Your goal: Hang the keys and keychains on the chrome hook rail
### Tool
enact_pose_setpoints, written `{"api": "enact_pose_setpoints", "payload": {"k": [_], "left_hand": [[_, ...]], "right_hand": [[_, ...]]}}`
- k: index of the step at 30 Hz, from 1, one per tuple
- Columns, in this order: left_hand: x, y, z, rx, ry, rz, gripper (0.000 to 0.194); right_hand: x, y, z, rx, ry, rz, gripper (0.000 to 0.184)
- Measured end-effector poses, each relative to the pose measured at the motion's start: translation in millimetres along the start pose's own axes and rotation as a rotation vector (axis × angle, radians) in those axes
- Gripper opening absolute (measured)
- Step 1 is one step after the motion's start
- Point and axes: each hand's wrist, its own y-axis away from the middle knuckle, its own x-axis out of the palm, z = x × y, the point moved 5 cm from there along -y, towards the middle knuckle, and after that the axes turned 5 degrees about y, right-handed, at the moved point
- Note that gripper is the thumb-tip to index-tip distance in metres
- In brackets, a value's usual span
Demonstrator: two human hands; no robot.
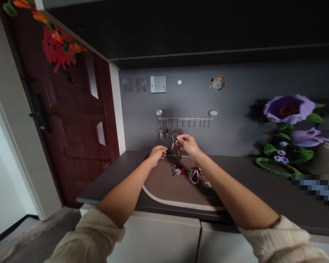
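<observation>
My right hand (189,145) pinches a key ring (175,136) just below the hook rail. Keys (173,144) and a brown strap fob (178,150) dangle from the ring. Left of these keys, my left hand (158,155) has its fingers pinched together; a small dark tip shows at them, too small to name. Two key sets hang on the rail's left hooks: a silver bunch (161,132) and a smaller dark one (167,130). On the brown mat (164,190) below lie more keys (173,170), a red-and-white charm (182,170) and a pink loop (195,176).
The clear hook rail (186,119) is fixed to the grey wall by two round mounts. A dark cabinet (181,29) overhangs the counter (235,171). Purple flowers (289,109) stand at right, a dark red door (79,120) at left. Switches (158,84) sit above the rail.
</observation>
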Motion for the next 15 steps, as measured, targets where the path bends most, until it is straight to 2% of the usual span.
{"api": "enact_pose_setpoints", "payload": {"k": [6,11,15], "left_hand": [[8.2,1.7,2.0,0.091,-0.14,0.038,0.007],[11.4,3.2,3.5,0.114,-0.148,0.048,0.007],[10.8,2.9,4.7,0.122,-0.13,0.036,0.006]], "right_hand": [[-1.6,-32.4,4.8,-0.072,0.064,-0.108,0.012],[-3.3,-61.9,2.1,-0.128,0.112,-0.215,0.011],[-4.7,-79.7,-1.7,-0.121,0.175,-0.306,0.014]]}}
